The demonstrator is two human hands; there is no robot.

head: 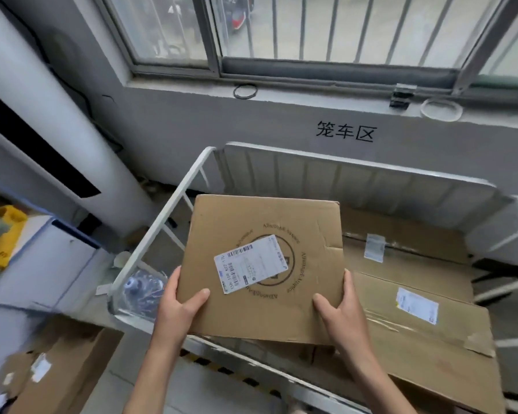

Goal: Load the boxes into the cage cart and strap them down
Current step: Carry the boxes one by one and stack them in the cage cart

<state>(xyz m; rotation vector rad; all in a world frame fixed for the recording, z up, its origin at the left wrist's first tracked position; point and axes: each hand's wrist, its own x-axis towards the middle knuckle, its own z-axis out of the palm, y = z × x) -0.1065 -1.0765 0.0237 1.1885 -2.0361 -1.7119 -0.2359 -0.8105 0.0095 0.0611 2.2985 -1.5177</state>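
Note:
I hold a brown cardboard box [296, 258] with a white shipping label and a round black print on top, over the left part of the white cage cart [162, 222]. My left hand [178, 303] grips its near left corner, thumb on top. My right hand [341, 312] grips its near right edge, thumb on top. Inside the cart lie two more labelled cardboard boxes, one at the back right [407, 252] and one nearer [425, 333] with tape across it. No strap is visible.
Another cardboard box [57, 372] sits on the floor at bottom left. A yellow bin [0, 234] stands at the far left beside a white cabinet. A grey wall with black characters and a barred window lies behind the cart. A clear plastic bag [141, 291] hangs at the cart's left corner.

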